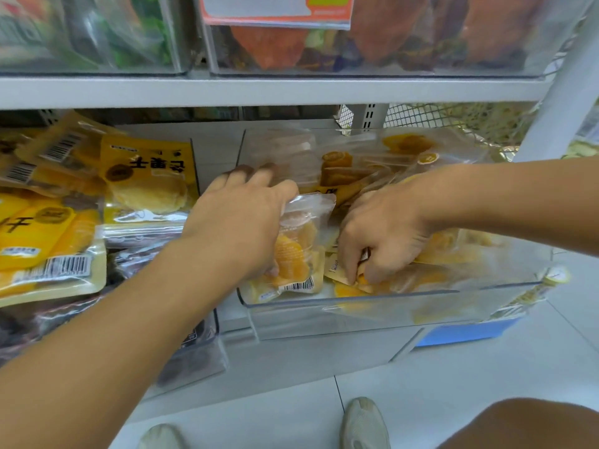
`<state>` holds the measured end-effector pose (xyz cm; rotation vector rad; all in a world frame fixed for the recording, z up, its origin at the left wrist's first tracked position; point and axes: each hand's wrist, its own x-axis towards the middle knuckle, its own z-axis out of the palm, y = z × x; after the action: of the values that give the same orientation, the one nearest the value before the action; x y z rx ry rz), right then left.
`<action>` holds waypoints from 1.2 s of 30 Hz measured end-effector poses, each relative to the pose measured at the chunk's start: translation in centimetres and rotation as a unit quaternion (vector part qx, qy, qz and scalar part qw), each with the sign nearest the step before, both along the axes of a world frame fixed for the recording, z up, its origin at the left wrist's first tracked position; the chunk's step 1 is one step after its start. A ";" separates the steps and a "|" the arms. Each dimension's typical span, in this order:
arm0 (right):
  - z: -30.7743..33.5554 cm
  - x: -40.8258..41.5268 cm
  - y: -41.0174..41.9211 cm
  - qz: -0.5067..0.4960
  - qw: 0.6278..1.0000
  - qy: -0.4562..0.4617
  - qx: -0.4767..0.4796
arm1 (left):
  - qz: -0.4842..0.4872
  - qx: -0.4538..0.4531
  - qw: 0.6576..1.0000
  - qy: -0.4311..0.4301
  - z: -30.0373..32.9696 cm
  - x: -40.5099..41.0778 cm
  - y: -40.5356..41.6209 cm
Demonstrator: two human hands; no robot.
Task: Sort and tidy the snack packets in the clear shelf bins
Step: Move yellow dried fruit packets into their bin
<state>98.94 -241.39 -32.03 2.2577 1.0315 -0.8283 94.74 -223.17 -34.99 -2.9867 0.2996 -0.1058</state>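
Two hands work inside the clear bin.
Left hand grips a dried-mango packet; right hand pinches small yellow packets with curled fingers.

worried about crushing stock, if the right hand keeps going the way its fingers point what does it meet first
The right hand points down into the clear plastic bin; its fingers already pinch a small yellow packet, so next probably the bin floor, though depth is unclear.
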 end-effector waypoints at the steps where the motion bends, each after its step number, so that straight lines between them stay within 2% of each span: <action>1: 0.5 0.2 -0.4 0.021 1.000 0.007 0.011 | 0.009 -0.003 1.000 0.008 0.1 0.0 0.0; 4: 0.6 -0.4 -1.0 -0.014 0.998 0.007 0.053 | 0.021 -0.008 1.000 0.022 0.2 -0.1 -0.2; 8: -1.4 0.5 -1.2 0.014 0.988 -0.042 0.146 | 0.019 -0.002 1.000 0.023 0.2 -0.3 -0.4; 14: -3.7 2.7 -0.2 -0.008 0.996 -0.089 -0.008 | 0.019 -0.004 1.000 0.019 0.1 -0.3 -0.3; 22: -1.5 1.7 -0.2 -0.075 0.997 0.031 -0.001 | 0.023 -0.004 1.000 0.019 0.2 -0.3 -0.1; 25: -0.7 1.8 -1.6 -0.156 0.981 0.100 0.061 | 0.023 -0.007 0.999 0.021 0.2 0.0 -0.2; 26: -0.8 2.1 -2.0 -0.168 0.976 0.098 0.101 | 0.020 -0.005 1.000 0.022 0.2 0.0 -0.3; 28: -1.7 2.4 -2.2 -0.133 0.967 0.057 0.208 | 0.016 0.004 1.000 0.020 0.2 -0.1 -0.3; 31: -3.2 2.8 -2.4 -0.078 0.932 -0.100 0.339 | 0.008 0.017 1.000 0.019 0.0 -0.3 -0.4; 33: -3.2 2.5 -2.4 -0.083 0.902 -0.223 0.361 | -0.006 0.019 1.000 0.015 0.0 -0.3 -0.5; 36: -3.6 2.0 -2.1 -0.039 0.856 -0.411 0.312 | -0.022 0.013 0.999 0.019 0.1 -0.2 -0.4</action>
<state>100.97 -243.54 -35.59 2.7507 0.8311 0.5575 94.54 -223.61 -34.88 -2.9591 0.3679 -0.0489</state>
